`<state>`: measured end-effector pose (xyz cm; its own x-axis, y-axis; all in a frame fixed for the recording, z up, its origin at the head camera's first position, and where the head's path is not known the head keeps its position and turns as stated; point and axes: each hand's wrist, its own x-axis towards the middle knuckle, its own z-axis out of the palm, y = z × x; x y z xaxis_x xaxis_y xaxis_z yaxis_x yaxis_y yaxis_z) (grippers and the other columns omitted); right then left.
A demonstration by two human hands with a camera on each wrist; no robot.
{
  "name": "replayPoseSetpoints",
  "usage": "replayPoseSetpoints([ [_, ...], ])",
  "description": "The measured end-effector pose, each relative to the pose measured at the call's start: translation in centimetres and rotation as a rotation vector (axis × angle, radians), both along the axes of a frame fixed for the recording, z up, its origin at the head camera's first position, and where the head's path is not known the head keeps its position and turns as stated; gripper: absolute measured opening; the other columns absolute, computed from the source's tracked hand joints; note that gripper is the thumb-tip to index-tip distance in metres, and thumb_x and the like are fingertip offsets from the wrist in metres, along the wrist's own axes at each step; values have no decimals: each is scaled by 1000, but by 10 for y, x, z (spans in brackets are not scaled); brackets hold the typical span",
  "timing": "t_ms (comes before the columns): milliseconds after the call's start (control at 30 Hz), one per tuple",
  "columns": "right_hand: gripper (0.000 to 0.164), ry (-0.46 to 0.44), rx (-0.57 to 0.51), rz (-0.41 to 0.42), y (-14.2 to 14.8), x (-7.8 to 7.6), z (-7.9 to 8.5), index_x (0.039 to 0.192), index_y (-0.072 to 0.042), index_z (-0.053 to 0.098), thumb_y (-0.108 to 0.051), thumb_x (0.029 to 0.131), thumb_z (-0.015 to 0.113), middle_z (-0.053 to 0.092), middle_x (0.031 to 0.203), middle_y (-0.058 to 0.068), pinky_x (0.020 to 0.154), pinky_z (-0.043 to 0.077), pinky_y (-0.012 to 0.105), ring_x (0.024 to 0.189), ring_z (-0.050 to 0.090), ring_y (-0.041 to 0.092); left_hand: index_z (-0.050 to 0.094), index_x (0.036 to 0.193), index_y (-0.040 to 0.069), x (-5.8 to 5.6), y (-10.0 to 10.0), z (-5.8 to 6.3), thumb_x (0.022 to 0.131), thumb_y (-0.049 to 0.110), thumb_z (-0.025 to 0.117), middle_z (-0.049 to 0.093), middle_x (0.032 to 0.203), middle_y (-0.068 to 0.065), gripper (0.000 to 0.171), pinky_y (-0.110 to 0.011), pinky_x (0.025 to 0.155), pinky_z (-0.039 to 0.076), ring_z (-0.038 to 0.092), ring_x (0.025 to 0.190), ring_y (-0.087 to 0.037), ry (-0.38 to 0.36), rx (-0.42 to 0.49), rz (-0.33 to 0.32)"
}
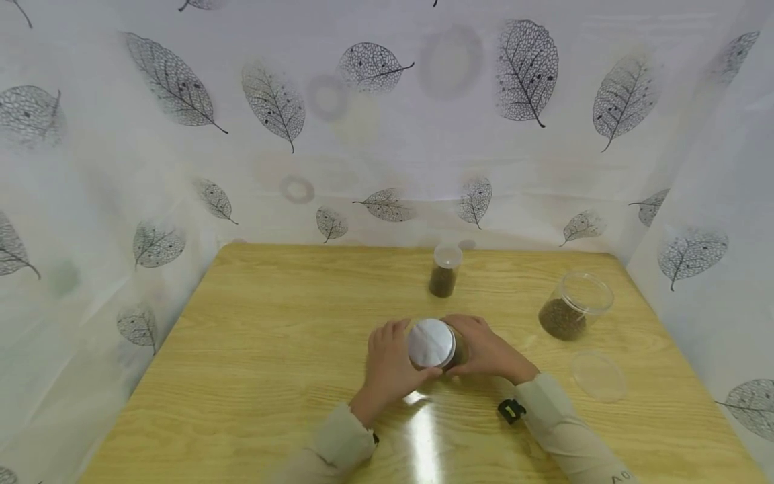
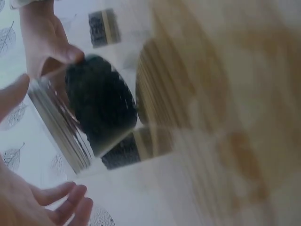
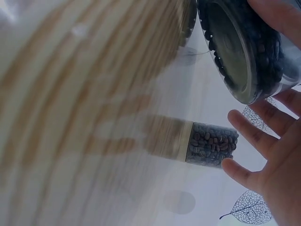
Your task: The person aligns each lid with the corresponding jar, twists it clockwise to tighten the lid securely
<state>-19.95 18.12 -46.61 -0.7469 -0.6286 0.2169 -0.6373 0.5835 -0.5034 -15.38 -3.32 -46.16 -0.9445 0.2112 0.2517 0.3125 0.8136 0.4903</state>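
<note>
Lid [image 1: 431, 342] turning seems underway: right hand [image 1: 486, 348] grips jar [image 2: 101, 101]; left hand [image 1: 390, 366], fingers released beside lid, likely must grasp next.

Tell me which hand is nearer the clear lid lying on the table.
Right. In the head view, the right hand is left of the clear lid; the left hand lies farther left, across the silver-topped jar.

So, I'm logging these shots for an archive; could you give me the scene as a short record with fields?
left hand: around the pale lid
right hand: grips the clear jar under that lid
jar contents: dark beans
behind: small jar, partly filled
right side: wide jar, partly filled; clear disc lying nearer the person
surface: wood-grain table
</note>
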Motion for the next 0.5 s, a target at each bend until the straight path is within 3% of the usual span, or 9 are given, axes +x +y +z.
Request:
replayPoseSetpoints([
  [167,84,4,3,-12,1,0,-2,130,-10,50,-33,58,88,56,130,6,103,30,57,123,49,30,48,128,6,8,8,1,63,62,76,53,118,-11,90,-49,100,35,49,113,-31,-48,31,94],
  [500,88,20,13,-28,-1,2,0,130,-9,50,-34,55,90,57,129,5,102,31,57,122,50,30,53,120,6,5,12,1,61,61,77,58,108,-10,83,-46,95,39,54,104,-29,23,-6,131],
])
